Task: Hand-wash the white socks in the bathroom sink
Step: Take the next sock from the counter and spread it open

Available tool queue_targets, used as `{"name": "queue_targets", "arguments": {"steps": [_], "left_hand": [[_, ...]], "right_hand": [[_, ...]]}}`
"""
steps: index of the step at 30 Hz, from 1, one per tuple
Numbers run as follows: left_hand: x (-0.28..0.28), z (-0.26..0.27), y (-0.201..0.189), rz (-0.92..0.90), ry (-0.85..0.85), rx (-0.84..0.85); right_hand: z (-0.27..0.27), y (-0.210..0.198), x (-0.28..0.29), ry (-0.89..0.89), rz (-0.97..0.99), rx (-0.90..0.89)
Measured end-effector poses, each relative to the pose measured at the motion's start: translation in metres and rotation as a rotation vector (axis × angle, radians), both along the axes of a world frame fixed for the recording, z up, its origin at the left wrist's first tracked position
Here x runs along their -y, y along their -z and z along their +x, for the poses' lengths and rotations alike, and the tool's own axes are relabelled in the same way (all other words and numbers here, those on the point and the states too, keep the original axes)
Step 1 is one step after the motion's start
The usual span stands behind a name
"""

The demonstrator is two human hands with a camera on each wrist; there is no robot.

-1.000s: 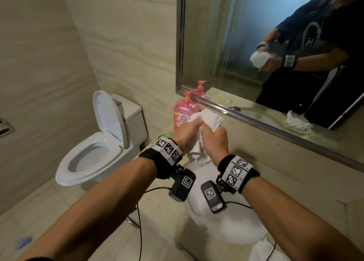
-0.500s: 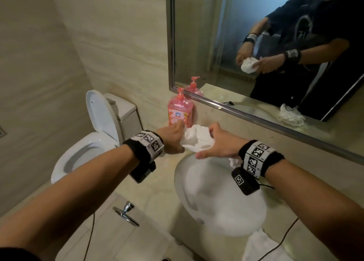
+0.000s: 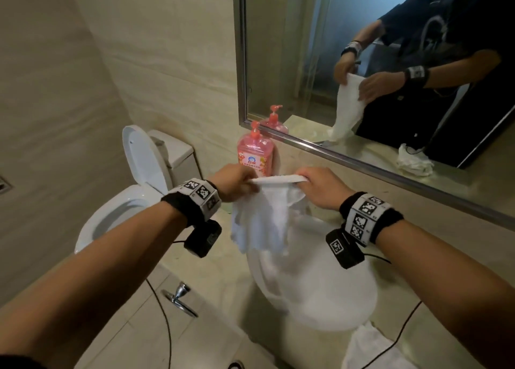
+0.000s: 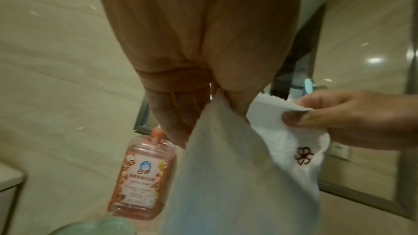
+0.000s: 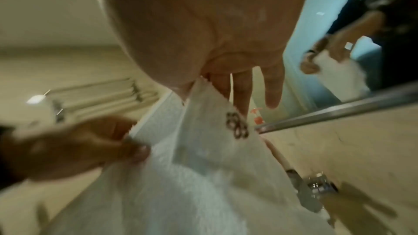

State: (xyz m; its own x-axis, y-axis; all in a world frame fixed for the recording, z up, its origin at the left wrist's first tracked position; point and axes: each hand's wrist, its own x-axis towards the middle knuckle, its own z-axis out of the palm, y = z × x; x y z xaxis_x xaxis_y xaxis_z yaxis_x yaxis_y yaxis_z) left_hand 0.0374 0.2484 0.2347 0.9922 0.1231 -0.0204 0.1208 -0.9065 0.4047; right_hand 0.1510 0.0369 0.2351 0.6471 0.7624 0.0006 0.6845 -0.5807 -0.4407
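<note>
A white sock (image 3: 262,218) hangs over the white sink (image 3: 320,290), its cuff stretched wide between both hands. My left hand (image 3: 237,184) pinches the cuff's left end, and my right hand (image 3: 315,184) pinches the right end. In the left wrist view the sock (image 4: 226,176) shows a small dark red flower mark, with the right hand (image 4: 353,119) pinching its edge. The right wrist view shows the same sock (image 5: 203,167) drooping below the right hand's fingers (image 5: 242,92), and the left hand (image 5: 79,142) gripping its other edge.
A pink pump bottle (image 3: 255,154) stands on the counter behind the sink, under the mirror (image 3: 376,62). More white cloth (image 3: 370,349) lies on the counter at the near right. A toilet (image 3: 131,198) with raised lid stands to the left. The chrome faucet (image 5: 316,185) is beside the sock.
The sock was bunched between both hands above the sink. The hands have moved apart and the sock now hangs unfolded, its cuff pulled wide.
</note>
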Motion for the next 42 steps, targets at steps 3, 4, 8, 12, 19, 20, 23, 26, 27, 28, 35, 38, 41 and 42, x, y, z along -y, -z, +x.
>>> {"name": "queue_targets", "arguments": {"steps": [3,4,8,12,19,20,23,26,27,28,35,38,41,42], "left_hand": [[-0.015,-0.001,0.004,-0.214,-0.106,0.069],[-0.012,-0.001,0.005,-0.348,-0.158,0.101],[0.022,0.011,0.002,-0.9,-0.35,0.217],[0.059,0.023,-0.01,-1.207,-0.417,0.223],[0.061,0.027,-0.026,-0.969,-0.373,0.232],[0.062,0.025,-0.025,-1.02,-0.363,0.207],[0.064,0.015,-0.023,-1.131,-0.279,0.097],[0.045,0.009,-0.02,-0.556,-0.02,-0.072],[0.037,0.007,-0.019,-0.342,0.029,-0.141],[0.03,0.005,-0.017,-0.184,0.049,-0.21],[-0.009,0.0,-0.003,-0.123,0.067,-0.148],[-0.006,0.002,0.002,-0.416,-0.093,0.038],[0.014,0.01,-0.003,-0.723,-0.267,0.094],[0.024,0.014,-0.006,-0.823,-0.3,0.106]], "right_hand": [[0.011,0.003,0.011,0.153,0.224,-0.215],[0.011,0.004,0.012,0.219,0.321,-0.293],[-0.021,0.012,-0.013,0.317,0.612,-0.483],[-0.047,0.007,-0.051,0.267,0.692,-0.482],[-0.037,0.004,-0.063,0.316,0.727,-0.267],[-0.032,0.004,-0.061,0.327,0.713,-0.257],[-0.011,0.004,-0.046,0.282,0.563,-0.223],[0.001,0.007,-0.03,0.193,0.434,-0.106],[0.002,0.008,-0.027,0.152,0.406,-0.092],[0.004,0.008,-0.023,0.096,0.373,-0.105],[0.018,0.025,0.011,-0.102,-0.029,-0.129],[0.021,0.027,0.017,0.14,0.358,-0.393],[-0.005,0.02,-0.007,0.232,0.592,-0.506],[-0.018,0.017,-0.021,0.219,0.62,-0.517]]}}
